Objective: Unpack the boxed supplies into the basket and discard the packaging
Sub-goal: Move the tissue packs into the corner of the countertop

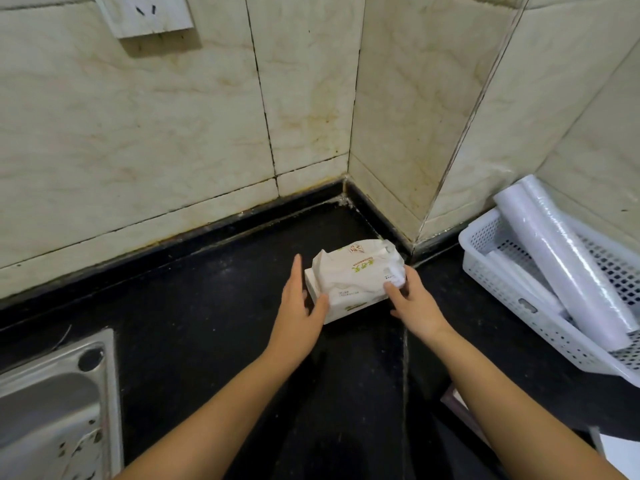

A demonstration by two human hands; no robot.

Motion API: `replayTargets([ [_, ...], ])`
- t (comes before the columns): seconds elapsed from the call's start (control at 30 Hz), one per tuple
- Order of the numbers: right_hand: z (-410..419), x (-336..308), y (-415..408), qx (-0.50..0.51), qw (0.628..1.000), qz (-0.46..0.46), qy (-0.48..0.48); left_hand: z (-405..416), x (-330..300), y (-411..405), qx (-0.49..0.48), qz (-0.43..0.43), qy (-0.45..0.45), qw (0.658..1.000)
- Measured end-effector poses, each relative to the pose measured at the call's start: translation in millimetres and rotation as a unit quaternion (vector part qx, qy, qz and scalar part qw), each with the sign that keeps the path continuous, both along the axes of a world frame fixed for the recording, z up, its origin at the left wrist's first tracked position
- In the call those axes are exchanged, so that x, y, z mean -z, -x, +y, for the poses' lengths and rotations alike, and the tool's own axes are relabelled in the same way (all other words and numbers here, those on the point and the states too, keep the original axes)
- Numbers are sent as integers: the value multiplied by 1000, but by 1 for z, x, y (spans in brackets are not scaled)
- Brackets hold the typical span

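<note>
A white soft pack of tissues (356, 275) with green print lies on the black counter (207, 306) near the tiled corner. My left hand (299, 306) is at its left end, thumb resting on the pack, fingers spread and extended along its side. My right hand (412, 299) touches the right end, index finger and thumb on the wrapper. Neither hand has closed around it. To the right stands a white perforated basket (502, 282) holding several white rolls wrapped in clear film (568, 265).
A steel sink (52, 410) sits at the lower left edge of the counter. Tiled walls (173, 133) enclose the corner behind the pack, with a wall socket (149, 12) at top left. A white object (620, 452) shows at the lower right.
</note>
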State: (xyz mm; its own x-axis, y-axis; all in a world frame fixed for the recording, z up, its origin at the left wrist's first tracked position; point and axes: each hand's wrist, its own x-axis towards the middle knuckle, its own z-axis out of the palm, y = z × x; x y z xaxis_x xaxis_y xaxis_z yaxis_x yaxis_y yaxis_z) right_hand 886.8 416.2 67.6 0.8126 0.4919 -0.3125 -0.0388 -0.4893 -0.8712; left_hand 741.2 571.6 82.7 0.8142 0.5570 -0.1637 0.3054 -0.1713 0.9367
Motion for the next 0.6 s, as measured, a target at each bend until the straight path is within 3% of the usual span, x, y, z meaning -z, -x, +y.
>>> replayTargets([
  [0.07,6,3,-1,4,1000,8,2,-5,3,-1,-11,50,189,981],
  [0.13,12,8,-3,15,1000,17,-11,-16,5,-7,5,44,287,957],
  [0.3,47,12,-37,23,1000,0,-13,-9,6,-42,-47,12,305,951],
  [0.6,155,14,-136,3,1000,-15,-21,86,4,-149,-132,-58,321,936],
])
